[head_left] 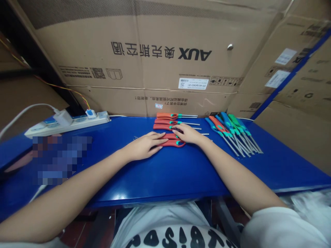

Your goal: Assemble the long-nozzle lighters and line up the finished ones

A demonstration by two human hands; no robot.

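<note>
Several red-handled lighters (167, 122) with thin metal stems lie side by side in a row on the blue table (168, 172). My left hand (144, 146) lies flat with fingers stretched out, fingertips touching the handles of the nearest ones. My right hand (188, 133) rests palm down over the near red handles (172, 143), fingers extended toward the left. To the right lies a fanned bunch of blue, green and red-handled lighters (230, 129), untouched.
A white power strip (67, 124) with a plugged charger and cable sits at the table's back left. Large cardboard boxes (160, 55) wall the back and right. A blurred patch (58, 158) covers the left of the table.
</note>
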